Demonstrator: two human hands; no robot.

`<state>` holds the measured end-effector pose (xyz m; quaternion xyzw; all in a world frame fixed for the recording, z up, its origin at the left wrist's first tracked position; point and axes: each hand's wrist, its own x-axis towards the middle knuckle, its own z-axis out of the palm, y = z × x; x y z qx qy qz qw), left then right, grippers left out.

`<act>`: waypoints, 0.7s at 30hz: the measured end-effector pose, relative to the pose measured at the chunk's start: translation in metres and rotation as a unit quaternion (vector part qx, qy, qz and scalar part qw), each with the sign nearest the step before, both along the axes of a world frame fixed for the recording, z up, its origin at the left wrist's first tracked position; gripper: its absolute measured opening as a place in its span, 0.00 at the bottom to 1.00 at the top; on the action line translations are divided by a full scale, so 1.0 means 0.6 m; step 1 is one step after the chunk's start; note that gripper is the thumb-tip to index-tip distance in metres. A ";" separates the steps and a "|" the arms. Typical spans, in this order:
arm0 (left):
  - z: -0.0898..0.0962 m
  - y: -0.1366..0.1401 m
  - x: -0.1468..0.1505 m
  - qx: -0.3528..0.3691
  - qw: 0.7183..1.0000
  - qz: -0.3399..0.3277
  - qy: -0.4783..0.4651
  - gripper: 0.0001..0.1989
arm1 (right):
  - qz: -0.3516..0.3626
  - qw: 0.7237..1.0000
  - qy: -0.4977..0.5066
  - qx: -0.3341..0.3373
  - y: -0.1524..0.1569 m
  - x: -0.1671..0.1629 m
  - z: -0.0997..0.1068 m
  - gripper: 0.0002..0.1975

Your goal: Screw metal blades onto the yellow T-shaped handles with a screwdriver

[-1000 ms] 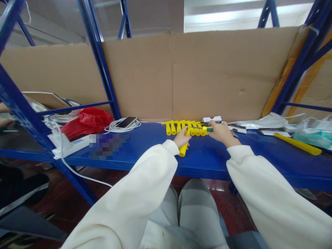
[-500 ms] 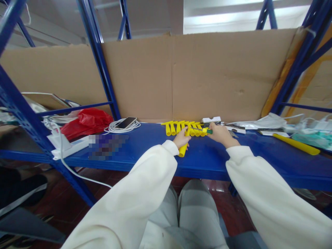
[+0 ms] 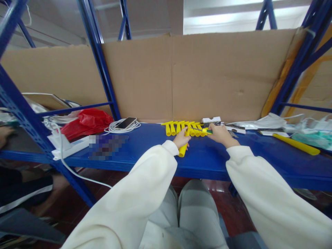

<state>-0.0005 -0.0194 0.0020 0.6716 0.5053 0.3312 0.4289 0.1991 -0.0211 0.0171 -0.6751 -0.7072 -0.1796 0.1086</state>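
My left hand (image 3: 181, 139) is closed around a yellow plastic tube-shaped handle (image 3: 183, 150), its wide end pointing toward me. In my right hand (image 3: 220, 134) is a screwdriver (image 3: 206, 131) with a yellow and green grip. Its thin shaft points left, and the tip lies at or close to the upper part of the held piece; contact there is too small to tell. Behind both hands, several similar yellow pieces (image 3: 173, 128) are lined up side by side on the blue shelf (image 3: 150, 138). My fingers partly cover the held piece.
A phone (image 3: 127, 122) rests on a coiled white cable (image 3: 111, 128) at the left, near a red plastic bag (image 3: 88, 121) and a white power strip (image 3: 72, 148). To the right lies a long yellow piece (image 3: 297, 143). Cardboard (image 3: 207, 76) stands behind. Another person's leg (image 3: 33, 195) shows at left.
My hands, the yellow handle and the screwdriver look almost unmoved. At the far left, the other person's leg has shifted slightly and a hand has come into view.
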 end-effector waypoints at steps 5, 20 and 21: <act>0.000 -0.001 -0.001 -0.001 1.000 -0.002 -0.006 0.39 | 0.004 1.000 0.002 -0.024 0.004 0.001 -0.001 0.17; 0.001 -0.001 -0.001 -0.002 1.000 -0.002 -0.003 0.39 | 0.012 1.000 0.015 -0.018 0.004 0.003 -0.001 0.18; 0.001 0.000 0.000 -0.003 1.000 -0.001 -0.003 0.39 | 0.017 1.000 0.016 -0.016 0.006 0.004 -0.001 0.18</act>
